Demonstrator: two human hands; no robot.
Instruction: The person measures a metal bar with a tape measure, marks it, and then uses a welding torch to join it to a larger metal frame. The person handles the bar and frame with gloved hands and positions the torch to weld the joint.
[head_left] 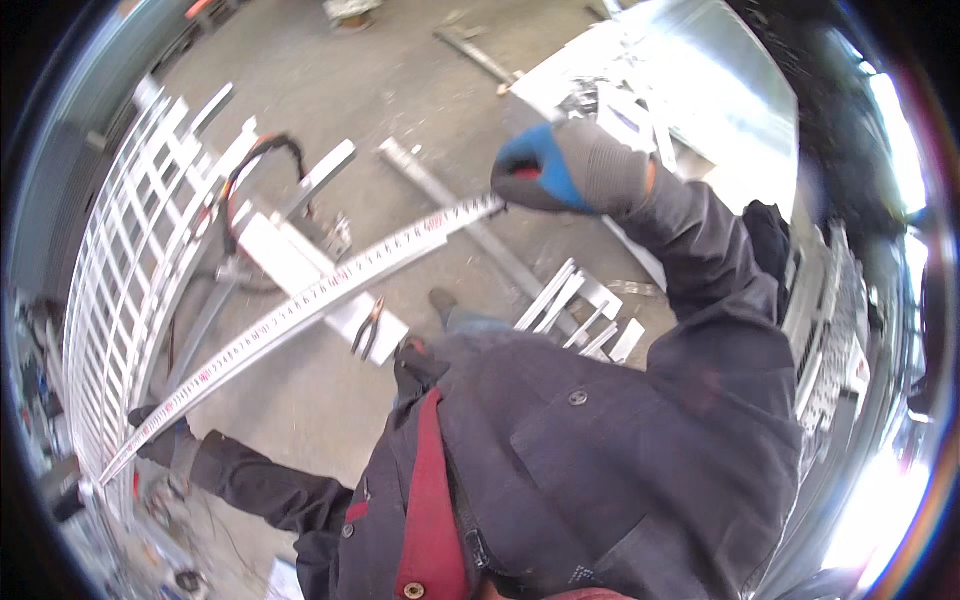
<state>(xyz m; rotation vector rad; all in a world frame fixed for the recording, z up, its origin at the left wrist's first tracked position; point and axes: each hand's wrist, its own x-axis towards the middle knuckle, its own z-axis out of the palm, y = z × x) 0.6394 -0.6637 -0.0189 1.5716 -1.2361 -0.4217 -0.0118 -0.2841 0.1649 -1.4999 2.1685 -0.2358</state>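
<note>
A tape measure's long white blade (300, 303) stretches taut across the view, from lower left up to the middle. At its upper end my right hand (560, 170), in a grey and blue glove, is closed around the tape measure; its case is mostly hidden by the glove. My left hand (163, 432), in a dark glove, is closed at the lower-left stretch of the blade, beside a pale metal bar (385, 268) that runs along under it. Fine detail of the left fingers is too small to make out.
A white slatted metal frame (125, 260) stands at the left. Pliers with dark handles (369, 328) lie on a white board (345, 310). Cut white profiles (575, 305) and a long metal bar (440, 200) lie beyond. At upper right is a shiny sheet-topped surface (725, 85).
</note>
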